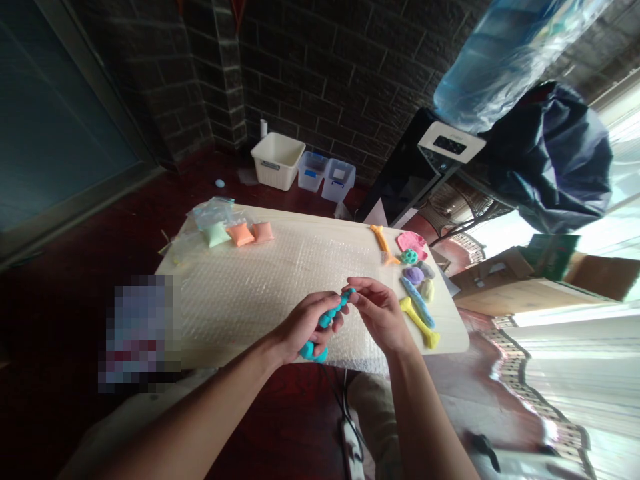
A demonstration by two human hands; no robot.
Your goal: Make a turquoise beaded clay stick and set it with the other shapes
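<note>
Above the near edge of the table, my left hand is wrapped round a teal modelling-clay piece. The piece is lumpy, like a row of beads at its upper end, with a thicker rounded lump below the fingers. My right hand pinches the thin upper tip between thumb and fingers. Part of the clay is hidden by the left fingers. Right of my right hand lie a yellow bone-shaped clay piece and a blue clay roll.
Bubble wrap covers much of the table. Purple clay, a teal openwork ball, a pink flat piece and an orange piece lie at the right. Orange packets sit back left. A water dispenser stands behind.
</note>
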